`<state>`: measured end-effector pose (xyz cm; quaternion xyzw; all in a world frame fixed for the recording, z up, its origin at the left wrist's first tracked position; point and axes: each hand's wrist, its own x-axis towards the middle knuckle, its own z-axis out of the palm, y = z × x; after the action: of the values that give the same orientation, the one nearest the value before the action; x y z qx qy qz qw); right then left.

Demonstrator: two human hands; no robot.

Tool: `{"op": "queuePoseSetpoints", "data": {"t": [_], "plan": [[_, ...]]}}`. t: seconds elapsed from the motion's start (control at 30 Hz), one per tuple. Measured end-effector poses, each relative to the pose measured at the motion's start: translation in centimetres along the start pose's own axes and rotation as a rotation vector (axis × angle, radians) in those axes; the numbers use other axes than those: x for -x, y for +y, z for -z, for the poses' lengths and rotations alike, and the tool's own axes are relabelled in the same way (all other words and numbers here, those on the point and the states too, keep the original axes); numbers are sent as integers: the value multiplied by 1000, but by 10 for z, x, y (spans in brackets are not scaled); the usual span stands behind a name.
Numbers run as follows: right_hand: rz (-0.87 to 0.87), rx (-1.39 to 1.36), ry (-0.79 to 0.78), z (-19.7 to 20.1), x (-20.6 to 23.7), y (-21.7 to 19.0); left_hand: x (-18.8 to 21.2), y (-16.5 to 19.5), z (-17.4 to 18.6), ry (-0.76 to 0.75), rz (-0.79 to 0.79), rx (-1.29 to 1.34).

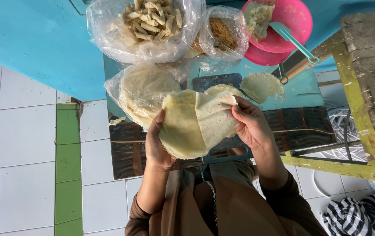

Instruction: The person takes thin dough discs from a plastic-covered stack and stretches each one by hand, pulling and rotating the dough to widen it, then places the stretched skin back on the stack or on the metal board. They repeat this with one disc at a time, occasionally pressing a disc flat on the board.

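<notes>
My left hand (157, 146) holds the lower left edge of a thin, pale round wrapper sheet (183, 126). My right hand (250, 124) grips a second sheet (216, 116) and pulls it away from the first, so the two overlap in the middle. Both hands are raised above a shiny metal tray (126, 153) and a dark board (216, 81). A clear bag with a stack of the same round wrappers (141, 89) lies just beyond my left hand. One wrapper (261, 86) lies flat to the right of the board.
A clear bag of rolled pale snacks (150, 22) and a smaller bag of brown filling (220, 32) sit at the far side. Pink bowls (283, 30) hold a pale mixture and a teal spoon (294, 41). A worn wooden bench (366, 87) stands right; striped cloth (357, 214) lies bottom right.
</notes>
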<state>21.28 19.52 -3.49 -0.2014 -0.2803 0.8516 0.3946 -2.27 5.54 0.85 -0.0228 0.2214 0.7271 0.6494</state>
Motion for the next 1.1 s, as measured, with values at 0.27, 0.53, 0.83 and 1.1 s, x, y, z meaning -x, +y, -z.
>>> {"op": "queuePoseSetpoints", "data": {"t": [0.27, 0.53, 0.83, 1.1], "plan": [[-105, 35, -43, 26, -5, -36, 1, 33, 20, -57, 137, -77], [-122, 443, -136, 1, -1, -110, 23, 62, 28, 55, 150, -119], [-25, 1260, -147, -45, -62, -137, 23, 58, 37, -23, 58, -84], [89, 1450, -151, -53, -80, -135, 23, 46, 0, -134, 132, -395]]}}
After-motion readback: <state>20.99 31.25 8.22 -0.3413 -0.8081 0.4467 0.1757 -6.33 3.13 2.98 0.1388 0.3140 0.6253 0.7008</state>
